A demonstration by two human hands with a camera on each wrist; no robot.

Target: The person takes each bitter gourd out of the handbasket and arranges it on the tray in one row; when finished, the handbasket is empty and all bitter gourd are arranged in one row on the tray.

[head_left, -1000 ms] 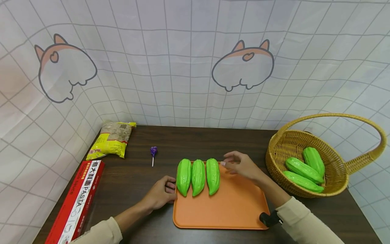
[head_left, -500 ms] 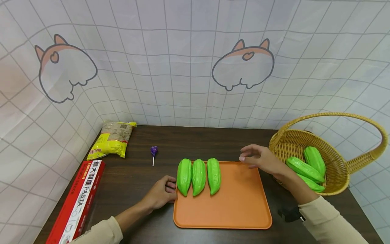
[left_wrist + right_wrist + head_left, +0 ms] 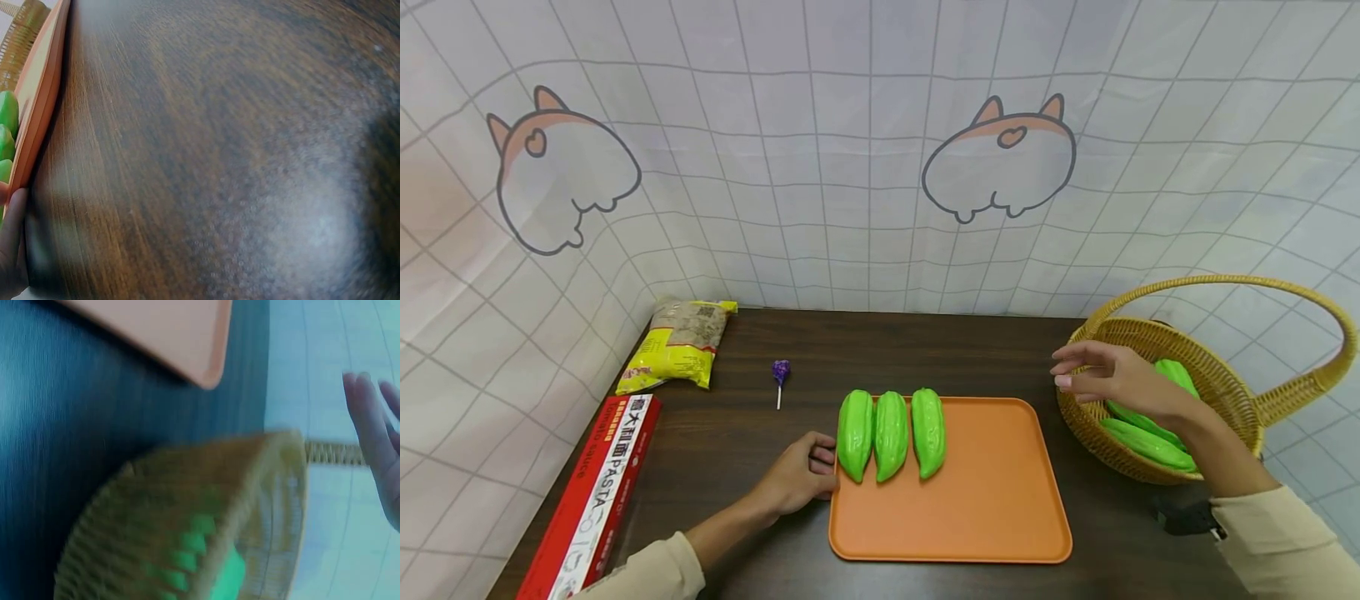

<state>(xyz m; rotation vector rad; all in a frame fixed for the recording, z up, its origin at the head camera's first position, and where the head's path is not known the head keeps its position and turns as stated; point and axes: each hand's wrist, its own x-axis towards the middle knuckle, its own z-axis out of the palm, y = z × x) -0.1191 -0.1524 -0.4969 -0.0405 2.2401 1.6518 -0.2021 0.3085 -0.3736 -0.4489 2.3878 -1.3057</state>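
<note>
My left hand (image 3: 797, 477) grips the left rim of an orange tray (image 3: 955, 525); in the left wrist view the thumb (image 3: 14, 228) lies against the tray's outer wall. Three shiny green bitter melons, the left one (image 3: 854, 435), the middle one (image 3: 891, 435) and the right one (image 3: 928, 433), lie side by side at the tray's left. My right hand (image 3: 1112, 379) hovers over the near left rim of a wicker basket (image 3: 1086, 442), its fingers loosely extended and holding nothing. More green bitter melons (image 3: 1150, 446) lie in the basket, partly hidden by the hand and forearm.
A tall handle (image 3: 1225, 282) arches over the basket. At the left of the dark wood table (image 3: 887, 350) lie a red pasta box (image 3: 591, 492) and a yellow bag (image 3: 681, 342). A purple lollipop (image 3: 780, 372) lies behind the left hand. A white grid curtain (image 3: 835, 208) hangs behind.
My right hand has moved right, from beside the right bitter melon on the tray to over the basket. The left hand and the bitter melons on the tray stay in place.
</note>
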